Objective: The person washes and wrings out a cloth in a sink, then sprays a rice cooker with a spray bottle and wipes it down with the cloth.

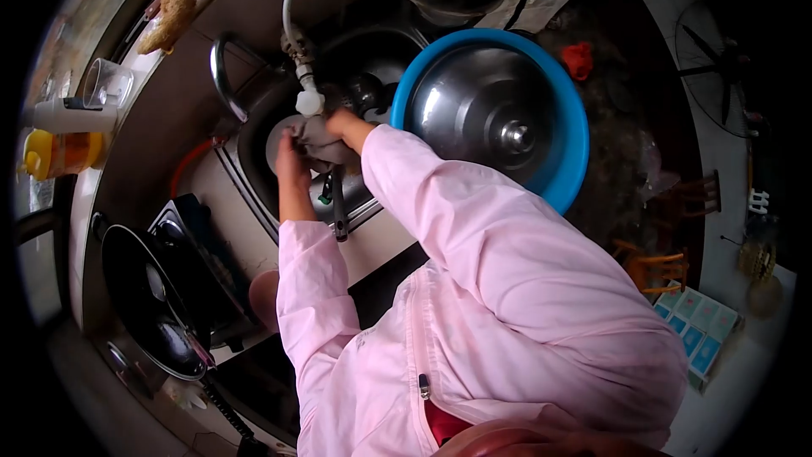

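A crumpled grey cloth (325,142) is between my two hands over the sink (254,165), just below the white tap nozzle (309,101). My left hand (292,162) holds it from the left, fingers closed against its edge. On the far right side, my right hand (342,123) grips the cloth, with the fingertips partly hidden by it. Below the cloth, a dark handle (339,207) sticks out over the sink's near rim. Dark, shiny cookware (365,91) lies deeper in the basin, too dim to name exactly.
Right of the sink stands a blue basin (577,131) with a large metal lid (474,110) in it. A black wok (144,305) sits by the stove (199,241) at left. Plastic containers (72,135) line the sill. A fan (715,68) stands far right.
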